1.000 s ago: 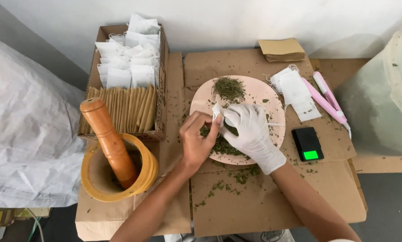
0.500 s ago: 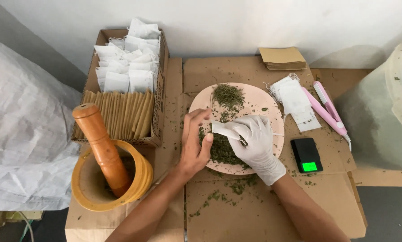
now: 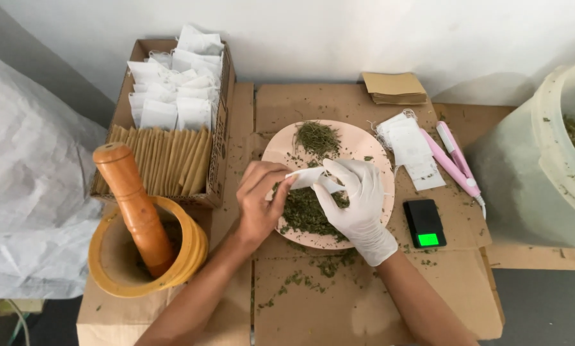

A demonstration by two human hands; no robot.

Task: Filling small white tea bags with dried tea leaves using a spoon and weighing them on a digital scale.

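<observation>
White paper sachet (small, crumpled, its mouth open) held in both hands' grip above pink plate.

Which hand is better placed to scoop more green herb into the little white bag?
Probably the right hand: gloved, it hovers right over the herb pile on the pink plate. The bare left hand pinches the bag.

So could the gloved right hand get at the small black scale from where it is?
Probably yes. The scale lies just to the outer side of the right hand, with nothing between them, but that hand and the left hand are pinching a white sachet, which it would need to release.
</observation>
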